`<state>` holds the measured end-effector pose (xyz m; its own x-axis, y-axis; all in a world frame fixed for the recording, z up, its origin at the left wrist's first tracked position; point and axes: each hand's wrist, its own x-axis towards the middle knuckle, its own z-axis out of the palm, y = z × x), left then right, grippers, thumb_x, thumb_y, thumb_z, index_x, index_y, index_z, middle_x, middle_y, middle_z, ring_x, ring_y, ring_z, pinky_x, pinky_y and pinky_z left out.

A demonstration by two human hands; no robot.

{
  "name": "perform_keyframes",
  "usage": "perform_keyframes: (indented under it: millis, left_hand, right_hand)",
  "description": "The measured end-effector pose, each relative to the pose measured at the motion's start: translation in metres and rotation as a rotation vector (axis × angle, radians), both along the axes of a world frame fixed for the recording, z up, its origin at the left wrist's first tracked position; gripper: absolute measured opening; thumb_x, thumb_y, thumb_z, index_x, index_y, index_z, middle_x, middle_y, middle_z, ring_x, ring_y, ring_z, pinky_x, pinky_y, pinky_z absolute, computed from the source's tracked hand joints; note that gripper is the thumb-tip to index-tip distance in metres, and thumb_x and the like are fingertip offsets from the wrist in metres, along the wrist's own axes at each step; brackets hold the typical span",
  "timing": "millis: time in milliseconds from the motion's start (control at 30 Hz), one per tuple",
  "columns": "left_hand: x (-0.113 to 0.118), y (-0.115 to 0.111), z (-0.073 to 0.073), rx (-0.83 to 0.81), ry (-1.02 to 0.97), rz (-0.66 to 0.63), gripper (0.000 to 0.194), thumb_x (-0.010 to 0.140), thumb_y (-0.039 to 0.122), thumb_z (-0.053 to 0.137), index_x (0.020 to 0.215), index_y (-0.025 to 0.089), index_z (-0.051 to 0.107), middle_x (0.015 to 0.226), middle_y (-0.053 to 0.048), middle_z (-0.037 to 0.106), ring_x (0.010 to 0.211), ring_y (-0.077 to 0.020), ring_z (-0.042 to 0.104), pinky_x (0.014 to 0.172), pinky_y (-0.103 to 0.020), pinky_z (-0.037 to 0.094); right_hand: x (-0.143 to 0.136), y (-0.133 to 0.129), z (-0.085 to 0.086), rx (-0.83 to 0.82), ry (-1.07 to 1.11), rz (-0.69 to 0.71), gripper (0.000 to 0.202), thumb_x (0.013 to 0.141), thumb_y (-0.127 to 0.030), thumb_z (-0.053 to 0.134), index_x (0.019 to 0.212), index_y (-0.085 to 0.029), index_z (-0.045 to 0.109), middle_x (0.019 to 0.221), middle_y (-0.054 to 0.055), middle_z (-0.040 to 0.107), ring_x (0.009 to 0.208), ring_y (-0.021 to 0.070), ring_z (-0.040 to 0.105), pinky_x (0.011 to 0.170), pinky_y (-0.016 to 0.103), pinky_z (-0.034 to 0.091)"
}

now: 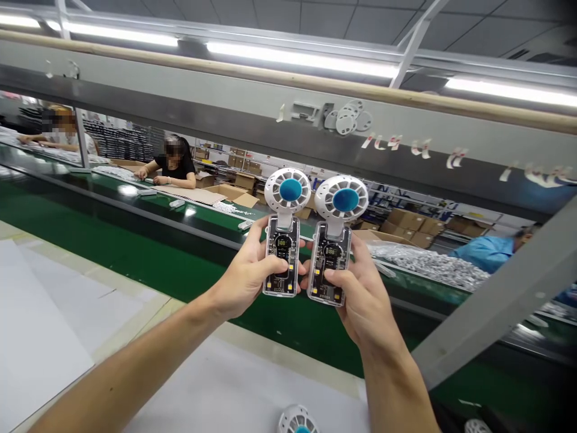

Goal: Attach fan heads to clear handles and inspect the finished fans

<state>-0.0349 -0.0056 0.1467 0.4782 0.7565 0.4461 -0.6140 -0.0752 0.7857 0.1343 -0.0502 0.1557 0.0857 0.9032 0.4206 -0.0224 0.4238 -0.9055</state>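
Note:
Two handheld mini fans are held up side by side above a green conveyor belt. My left hand (246, 270) is closed around the left mini fan (283, 240), its thumb pressed on the front of the clear case. Around the right mini fan (331, 255) my right hand (360, 285) is wrapped, with the thumb likewise on the front. Each fan has a round white head with a blue centre and a see-through body showing a dark circuit board. Another white fan head (298, 420) shows at the bottom edge, mostly cut off.
The green conveyor belt (180, 264) crosses in front of me. White sheets (58, 325) cover the near table. A slanted metal post (487, 307) rises at right. Beyond the belt are several people, cardboard boxes (406, 225) and a heap of small wrapped parts (424, 261).

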Motion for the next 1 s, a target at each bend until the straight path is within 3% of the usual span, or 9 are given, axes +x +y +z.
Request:
perform_keyframes:
  millis: [100, 233, 400, 500, 633, 800, 1000]
  left_hand:
    - [0.000, 0.001, -0.001, 0.004, 0.001, 0.017, 0.065, 0.078, 0.014, 0.065, 0.133, 0.029, 0.033, 0.114, -0.006, 0.065, 0.073, -0.0181, 0.070, 0.062, -0.033, 0.060]
    - [0.000, -0.001, 0.001, -0.047, 0.007, 0.038, 0.067, 0.077, 0.014, 0.065, 0.134, 0.027, 0.032, 0.106, -0.005, 0.066, 0.069, -0.0177, 0.070, 0.061, -0.032, 0.059]
    - [-0.001, -0.001, 0.002, -0.093, -0.041, 0.031, 0.070, 0.074, 0.010, 0.065, 0.134, 0.027, 0.033, 0.107, -0.004, 0.066, 0.077, -0.0179, 0.070, 0.066, -0.033, 0.060]
    - [-0.001, 0.000, 0.001, -0.116, -0.046, 0.060, 0.070, 0.070, 0.006, 0.064, 0.131, 0.026, 0.036, 0.112, -0.005, 0.064, 0.080, -0.0182, 0.069, 0.065, -0.032, 0.061]
    - [-0.001, 0.000, 0.001, -0.121, -0.051, 0.081, 0.072, 0.071, 0.007, 0.065, 0.134, 0.026, 0.035, 0.116, -0.007, 0.063, 0.087, -0.0194, 0.069, 0.067, -0.032, 0.060]
    - [0.000, -0.003, 0.003, -0.106, -0.027, 0.096, 0.067, 0.076, 0.015, 0.067, 0.135, 0.026, 0.035, 0.111, -0.007, 0.064, 0.071, -0.0161, 0.069, 0.061, -0.030, 0.058]
    - [0.000, -0.005, 0.004, -0.088, -0.050, 0.116, 0.074, 0.076, 0.014, 0.067, 0.139, 0.030, 0.032, 0.116, -0.006, 0.063, 0.071, -0.0156, 0.069, 0.063, -0.031, 0.058]
  right_hand:
    - [-0.001, -0.001, 0.001, -0.009, 0.008, -0.006, 0.073, 0.075, -0.023, 0.063, 0.143, -0.030, 0.035, 0.118, 0.007, 0.066, 0.079, 0.0217, 0.070, 0.064, 0.035, 0.061]
    - [-0.003, -0.003, 0.003, -0.001, 0.024, 0.002, 0.074, 0.075, -0.021, 0.061, 0.144, -0.032, 0.035, 0.119, 0.006, 0.065, 0.077, 0.0204, 0.070, 0.061, 0.033, 0.061]
    - [0.001, -0.009, 0.007, -0.046, 0.011, 0.070, 0.080, 0.076, -0.021, 0.060, 0.150, -0.030, 0.030, 0.092, 0.003, 0.069, 0.066, 0.0187, 0.068, 0.060, 0.031, 0.059]
    - [0.003, -0.011, 0.008, -0.073, 0.013, 0.103, 0.081, 0.074, -0.017, 0.058, 0.150, -0.028, 0.031, 0.087, 0.002, 0.069, 0.065, 0.0184, 0.067, 0.060, 0.030, 0.057]
    - [0.002, -0.011, 0.008, -0.068, 0.026, 0.078, 0.080, 0.075, -0.020, 0.060, 0.149, -0.028, 0.032, 0.089, 0.003, 0.070, 0.066, 0.0188, 0.068, 0.060, 0.030, 0.057]
    - [-0.001, -0.006, 0.006, -0.048, 0.021, 0.005, 0.073, 0.079, -0.025, 0.058, 0.148, -0.026, 0.035, 0.082, 0.002, 0.070, 0.059, 0.0181, 0.066, 0.055, 0.029, 0.056]
    - [-0.001, -0.002, 0.004, -0.035, 0.032, -0.039, 0.072, 0.079, -0.025, 0.058, 0.147, -0.025, 0.036, 0.081, 0.002, 0.070, 0.059, 0.0177, 0.066, 0.053, 0.028, 0.056]
